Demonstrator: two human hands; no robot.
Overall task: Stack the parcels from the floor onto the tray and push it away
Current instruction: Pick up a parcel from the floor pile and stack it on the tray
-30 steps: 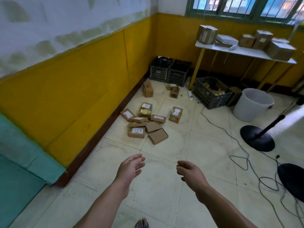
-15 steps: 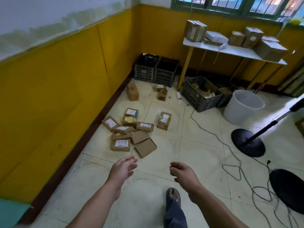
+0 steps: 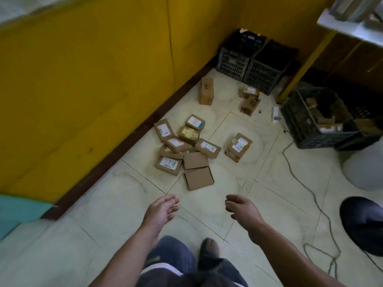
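Note:
Several small cardboard parcels [image 3: 187, 154] lie in a loose heap on the tiled floor beside the yellow wall. A small stack of parcels [image 3: 238, 146] sits just right of the heap. A taller box [image 3: 206, 93] and two more parcels [image 3: 249, 99] lie farther back. My left hand [image 3: 161, 212] and my right hand [image 3: 241, 208] hang over the floor in front of the heap, apart from it. Both hold nothing, with fingers loosely curled. No tray is plainly in view.
Two dark plastic crates [image 3: 251, 63] stand in the corner. A third crate [image 3: 317, 119] holding boxes sits under a white table [image 3: 352, 27] with a yellow leg. A white bucket [image 3: 362, 168], a black fan base [image 3: 362, 224] and loose cables [image 3: 306, 183] are at right.
The view has dropped and moved closer to the heap of parcels. Both hands stay empty in front of me, and my leg and foot now show at the bottom.

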